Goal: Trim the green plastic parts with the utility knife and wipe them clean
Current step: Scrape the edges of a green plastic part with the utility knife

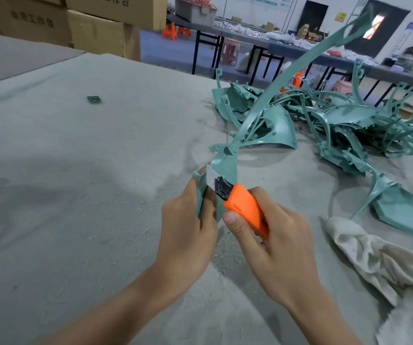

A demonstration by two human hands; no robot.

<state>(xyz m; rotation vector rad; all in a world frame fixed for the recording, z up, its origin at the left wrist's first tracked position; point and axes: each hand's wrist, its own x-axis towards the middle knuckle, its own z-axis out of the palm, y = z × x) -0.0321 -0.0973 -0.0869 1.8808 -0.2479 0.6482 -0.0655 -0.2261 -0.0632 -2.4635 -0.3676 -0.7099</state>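
My left hand (188,230) grips the lower end of a long curved green plastic part (262,100), whose thin arm rises up and to the right. My right hand (272,240) holds an orange utility knife (246,207) with its thumb on the handle. The knife's blade lies against the part's edge just above my left fingers. A pile of green plastic parts (344,120) lies on the table at the right. A crumpled off-white cloth (374,260) lies to the right of my right hand.
The table (76,170) has a grey fabric cover strewn with pale shavings. A small green scrap (94,99) lies far left. Cardboard boxes (96,28) stand behind at the back left. Other work tables and stools stand in the background.
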